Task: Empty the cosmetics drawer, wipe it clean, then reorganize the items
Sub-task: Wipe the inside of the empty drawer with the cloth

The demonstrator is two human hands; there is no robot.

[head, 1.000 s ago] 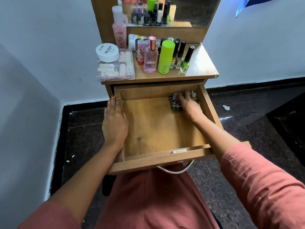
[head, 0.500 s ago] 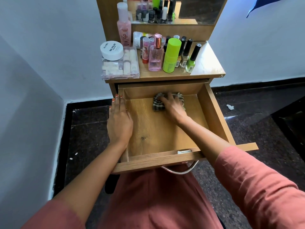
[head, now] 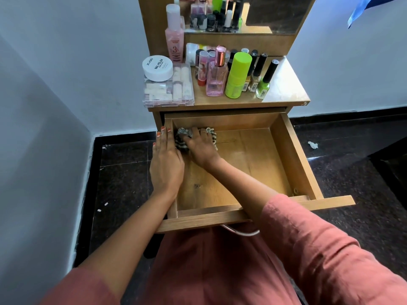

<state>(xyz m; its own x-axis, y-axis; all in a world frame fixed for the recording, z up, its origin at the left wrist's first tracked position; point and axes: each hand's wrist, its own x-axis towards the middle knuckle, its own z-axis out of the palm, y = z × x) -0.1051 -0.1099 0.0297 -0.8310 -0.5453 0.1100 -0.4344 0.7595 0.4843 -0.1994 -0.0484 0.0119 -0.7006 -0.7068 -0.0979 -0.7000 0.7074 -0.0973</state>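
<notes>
The wooden drawer (head: 295,155) is pulled out, and only a checked cloth (head: 183,140) lies in it, at the far left corner. My right hand (head: 201,148) presses flat on the cloth with straight fingers. My left hand (head: 166,164) rests flat on the drawer's left wall, its fingers pointing away from me. The cosmetics stand on the tabletop: a clear organiser box (head: 168,89) with a white jar (head: 157,67) on it, a tall pink bottle (head: 175,37), a pink perfume bottle (head: 217,72), a green tube (head: 237,75) and several nail polish bottles (head: 264,81).
A mirror (head: 273,12) stands behind the tabletop (head: 284,89). The drawer's metal handle (head: 240,231) hangs over my lap. Grey walls close in at the left and behind. Dark floor with a scrap of paper (head: 312,145) lies to the right.
My right hand has slid the cloth along the back of the drawer from the right corner to the left corner. My left hand has stayed on the left wall.
</notes>
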